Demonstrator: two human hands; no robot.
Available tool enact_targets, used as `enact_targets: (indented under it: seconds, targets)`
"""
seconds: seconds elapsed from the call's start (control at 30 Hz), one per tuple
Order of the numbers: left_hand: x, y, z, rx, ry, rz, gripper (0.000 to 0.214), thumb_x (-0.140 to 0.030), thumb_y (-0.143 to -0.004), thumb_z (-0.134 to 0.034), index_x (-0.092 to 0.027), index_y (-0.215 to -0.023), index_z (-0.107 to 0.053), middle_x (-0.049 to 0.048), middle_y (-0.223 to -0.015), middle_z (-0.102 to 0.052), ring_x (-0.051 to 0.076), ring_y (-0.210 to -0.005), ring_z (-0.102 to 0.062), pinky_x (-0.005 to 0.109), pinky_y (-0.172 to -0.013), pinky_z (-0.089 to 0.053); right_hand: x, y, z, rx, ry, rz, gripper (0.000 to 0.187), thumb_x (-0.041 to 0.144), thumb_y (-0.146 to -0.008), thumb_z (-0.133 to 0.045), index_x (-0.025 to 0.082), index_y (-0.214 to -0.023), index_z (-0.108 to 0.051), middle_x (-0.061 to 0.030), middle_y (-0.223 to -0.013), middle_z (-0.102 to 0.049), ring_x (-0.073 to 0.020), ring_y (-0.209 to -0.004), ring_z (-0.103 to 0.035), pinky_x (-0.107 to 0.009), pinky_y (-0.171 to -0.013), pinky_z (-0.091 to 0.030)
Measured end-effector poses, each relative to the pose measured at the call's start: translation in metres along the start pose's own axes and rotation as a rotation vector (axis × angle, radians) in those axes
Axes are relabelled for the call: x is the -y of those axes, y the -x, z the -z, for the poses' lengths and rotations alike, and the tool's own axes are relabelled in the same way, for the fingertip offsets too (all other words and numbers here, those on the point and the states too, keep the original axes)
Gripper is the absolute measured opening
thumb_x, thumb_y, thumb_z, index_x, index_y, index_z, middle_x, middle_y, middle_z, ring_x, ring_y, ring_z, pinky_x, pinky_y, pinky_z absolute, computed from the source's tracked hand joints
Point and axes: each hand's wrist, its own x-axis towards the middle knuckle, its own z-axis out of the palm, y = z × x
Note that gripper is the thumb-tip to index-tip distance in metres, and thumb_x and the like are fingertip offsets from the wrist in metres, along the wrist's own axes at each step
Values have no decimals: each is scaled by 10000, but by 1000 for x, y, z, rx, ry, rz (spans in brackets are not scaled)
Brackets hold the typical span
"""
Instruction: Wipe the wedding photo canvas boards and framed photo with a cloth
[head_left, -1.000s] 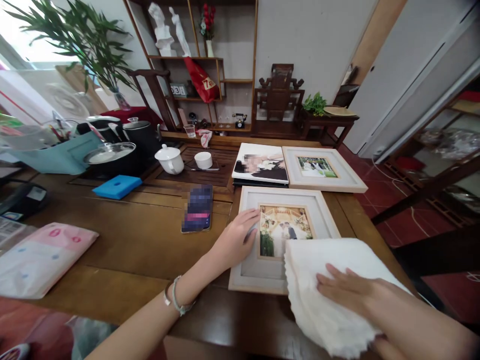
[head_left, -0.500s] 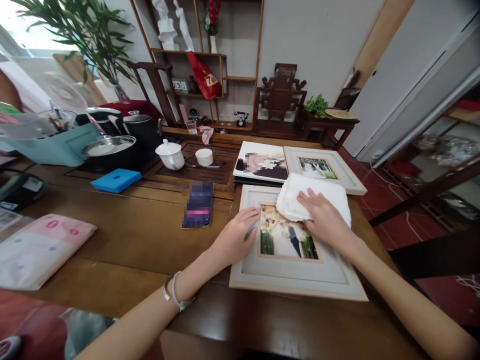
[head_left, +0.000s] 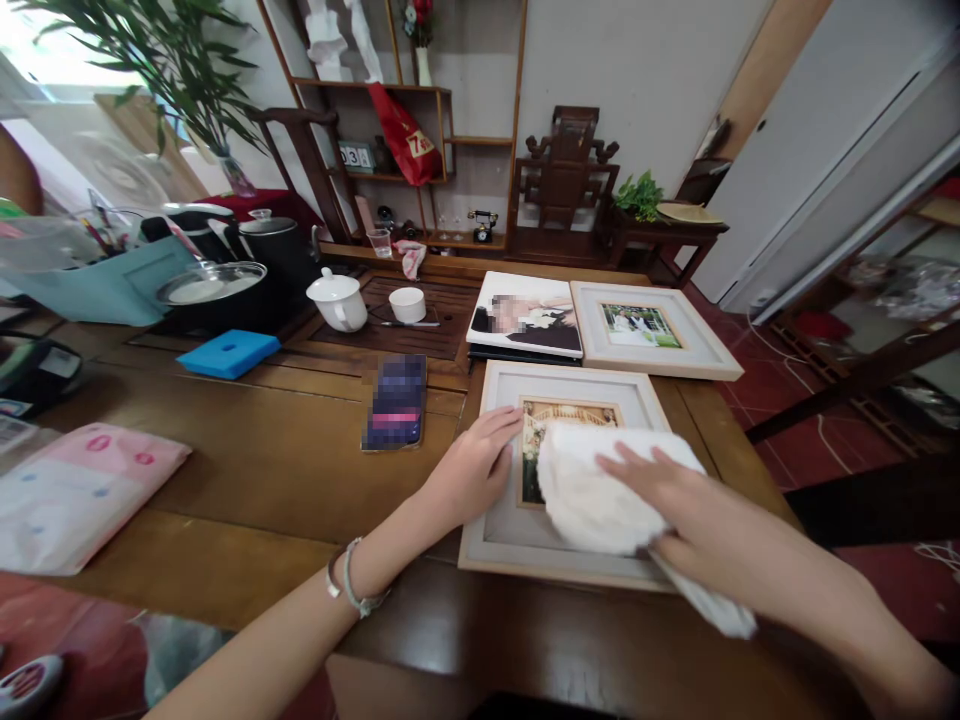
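Observation:
A pale wooden picture frame (head_left: 566,575) lies flat on the table near me, with a printed photo (head_left: 574,411) in its grey-white mount. Over the frame's left rim my left hand (head_left: 480,462) is curled, holding it, with the fingertips beside the photo. My right hand (head_left: 664,490) presses a folded white towel (head_left: 600,490) against the frame and grips it, slightly blurred by motion. The towel hides the photo's middle and lower right, and a loose end hangs over the lower right rim. Behind lies a second picture frame (head_left: 705,350) with a photo of people outdoors.
Left of that second frame is a white photo panel (head_left: 525,315) on a black item. A phone (head_left: 395,403) lies left of my hands. Further left are a blue block (head_left: 229,354), a pink-and-white packet (head_left: 90,495), a lidded white cup (head_left: 337,300) and a small white bowl (head_left: 407,305).
My right hand has moved the towel from the frame's upper right corner down and towards me, over the photo. My left hand stays on the left rim. The camera view has shifted slightly.

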Motion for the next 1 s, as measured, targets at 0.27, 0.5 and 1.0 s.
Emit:
enact_targets:
  seconds: [0.27, 0.5, 1.0]
  targets:
    - [3, 0, -3, -19, 4, -19, 430, -61, -919, -383, -122, -1291, -590, 143, -1371, -588, 254, -1328, -502, 484, -1117, -441, -23, -75, -23, -184, 335, -175, 574, 30, -737, -501, 60, -1306, -569, -196, -1406, -550, -406, -1339, -446, -568, -1081, -386]
    - [5, 1, -4, -12, -3, -20, 499, -1, -862, -374, -131, -1298, -577, 141, -1366, -590, 252, -1327, -501, 491, -1121, -434, 72, -56, 5, 163, 268, -12, 206, 121, -687, -615, 94, -851, -735, -201, -831, -731, -314, -749, -678, -426, -693, -526]
    - [4, 1, -3, -6, 28, 6, 404, -83, -934, -395, -94, -1285, -593, 154, -1382, -576, 258, -1337, -488, 475, -1144, -404, 77, 7, -12, -255, 292, 188, 325, 52, -549, -539, 142, -794, -733, -118, -777, -769, -235, -628, -690, -363, -692, -558]
